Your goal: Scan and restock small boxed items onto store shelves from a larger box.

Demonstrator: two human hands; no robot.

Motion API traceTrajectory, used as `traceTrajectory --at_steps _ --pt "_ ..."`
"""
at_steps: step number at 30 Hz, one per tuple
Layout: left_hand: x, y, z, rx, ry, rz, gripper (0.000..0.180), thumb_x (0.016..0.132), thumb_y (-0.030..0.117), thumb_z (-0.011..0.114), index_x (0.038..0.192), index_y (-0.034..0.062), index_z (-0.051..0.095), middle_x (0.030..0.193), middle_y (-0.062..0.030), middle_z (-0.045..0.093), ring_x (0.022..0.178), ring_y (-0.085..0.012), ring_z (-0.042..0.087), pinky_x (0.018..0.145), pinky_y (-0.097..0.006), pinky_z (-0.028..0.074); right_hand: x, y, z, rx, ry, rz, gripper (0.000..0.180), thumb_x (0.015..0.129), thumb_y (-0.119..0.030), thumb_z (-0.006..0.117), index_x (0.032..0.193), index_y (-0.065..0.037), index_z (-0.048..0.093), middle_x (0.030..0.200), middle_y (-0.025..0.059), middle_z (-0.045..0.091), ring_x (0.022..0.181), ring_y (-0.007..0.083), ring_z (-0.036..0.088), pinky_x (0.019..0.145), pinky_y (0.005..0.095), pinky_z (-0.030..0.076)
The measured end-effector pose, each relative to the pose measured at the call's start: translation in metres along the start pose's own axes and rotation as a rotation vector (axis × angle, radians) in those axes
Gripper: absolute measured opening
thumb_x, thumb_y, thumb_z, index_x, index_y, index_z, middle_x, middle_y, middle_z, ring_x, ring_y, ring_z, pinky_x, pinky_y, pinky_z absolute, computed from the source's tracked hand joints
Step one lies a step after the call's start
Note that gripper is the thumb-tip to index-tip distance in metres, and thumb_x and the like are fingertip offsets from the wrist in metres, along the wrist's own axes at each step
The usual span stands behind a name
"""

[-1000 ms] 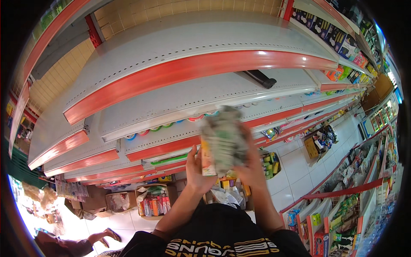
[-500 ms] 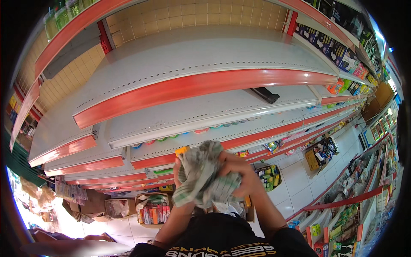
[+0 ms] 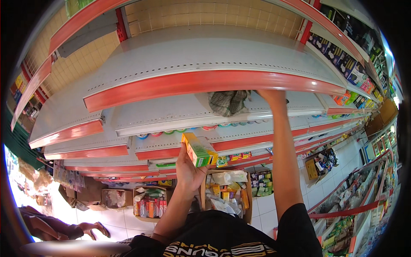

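My left hand is closed around a small yellow and green carton, held tilted in front of the lower shelves. My right arm stretches up and forward onto the second shelf. There my right hand goes in under the red-edged upper shelf, which hides its fingers. A crumpled grey-green checked cloth rests on that second shelf just left of the hand, hanging near its front edge. Whether my fingers touch the cloth cannot be made out.
Below stand an open carton of packages and another box of red and white packs. Round colourful lids line a lower shelf. A person's legs show at lower left. Stocked shelving runs along the right.
The cloth has gone from between both hands to the second shelf. My right hand has reached up under the upper shelf. The carton in my left hand now shows fully.
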State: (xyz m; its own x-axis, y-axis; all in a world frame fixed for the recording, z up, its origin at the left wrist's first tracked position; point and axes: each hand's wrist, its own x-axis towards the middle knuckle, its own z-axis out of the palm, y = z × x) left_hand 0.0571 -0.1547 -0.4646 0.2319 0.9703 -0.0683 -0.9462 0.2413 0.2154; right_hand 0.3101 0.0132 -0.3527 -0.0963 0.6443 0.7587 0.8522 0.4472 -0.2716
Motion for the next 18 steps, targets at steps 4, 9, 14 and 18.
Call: traceTrajectory --at_steps 4,9,14,18 --pt "0.002 -0.007 -0.001 0.013 0.010 -0.025 0.044 0.102 0.043 0.036 0.132 0.0106 0.044 0.125 -0.0109 0.057 0.111 -0.0292 0.060 0.090 -0.050 0.053 -0.024 0.057 -0.014 -0.410 -0.029 0.132 0.048 0.078 -0.037 0.067 0.118 -0.011 0.062 0.116 0.0152 0.064 0.114 0.0338 0.057 0.097 0.0448 0.045" --pt "0.007 -0.012 0.001 -0.008 0.009 -0.026 0.045 0.101 0.042 0.041 0.126 0.0056 0.051 0.119 -0.0150 0.061 0.108 -0.0282 0.063 0.091 -0.042 0.056 -0.038 0.061 -0.008 -0.614 -0.202 0.317 0.050 0.074 -0.035 0.066 0.119 -0.015 0.059 0.106 0.0101 0.068 0.108 0.0327 0.062 0.090 0.0449 0.051" --pt "0.006 -0.012 -0.005 0.034 0.014 -0.024 0.044 0.102 0.043 0.039 0.130 0.0101 0.044 0.123 -0.0093 0.057 0.111 -0.0237 0.060 0.094 -0.042 0.053 -0.077 0.021 -0.084 -0.191 -0.277 0.562 0.041 0.074 -0.029 0.066 0.108 -0.008 0.059 0.090 0.0186 0.067 0.080 0.0393 0.065 0.072 0.0468 0.051" --pt "0.008 -0.020 -0.008 0.125 0.071 -0.025 0.045 0.102 0.044 0.040 0.131 0.0102 0.042 0.124 -0.0082 0.057 0.113 -0.0227 0.059 0.096 -0.040 0.052 -0.176 -0.021 -0.119 0.230 -0.287 0.325 0.038 0.070 -0.027 0.066 0.099 -0.003 0.058 0.073 0.0161 0.061 0.066 0.0373 0.061 0.063 0.0431 0.047"
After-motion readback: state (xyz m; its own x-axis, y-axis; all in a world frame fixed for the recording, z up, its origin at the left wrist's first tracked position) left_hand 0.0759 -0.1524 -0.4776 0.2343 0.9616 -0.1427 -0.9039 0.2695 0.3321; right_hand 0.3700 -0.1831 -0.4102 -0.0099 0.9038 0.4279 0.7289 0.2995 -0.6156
